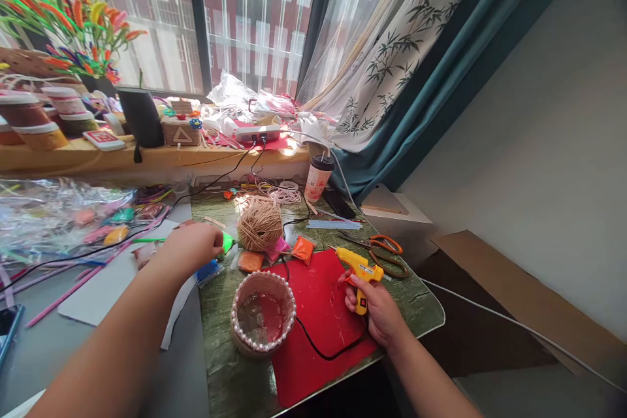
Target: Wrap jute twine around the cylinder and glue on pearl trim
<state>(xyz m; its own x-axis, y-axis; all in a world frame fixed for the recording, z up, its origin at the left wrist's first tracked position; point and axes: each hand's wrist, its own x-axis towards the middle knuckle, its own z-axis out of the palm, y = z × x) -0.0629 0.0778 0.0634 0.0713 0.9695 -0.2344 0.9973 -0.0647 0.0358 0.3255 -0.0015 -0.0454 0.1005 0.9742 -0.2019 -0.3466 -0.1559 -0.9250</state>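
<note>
My right hand [375, 310] grips a yellow hot glue gun [355, 264] by its handle, with the nozzle pointing left and a finger by the orange trigger. Below it lies a red mat [313, 313]. A round, twine-coloured container [262, 346] with a pearl-beaded rim stands at the mat's left edge. My left hand [196, 241] is over small packets on the left, its fingers curled in and mostly hidden. Close to it are a bright green packet [228, 243] and a blue packet [208, 271]. A ball of twine [259, 225] sits just right of that hand.
Orange-handled scissors [385, 245] and translucent glue sticks [334, 225] lie right of the twine. A lidded paper cup [318, 177] stands behind, beside a dark phone [339, 202]. The gun's black cord [328, 358] loops over the mat. Plastic-wrapped craft supplies [63, 215] cover the left.
</note>
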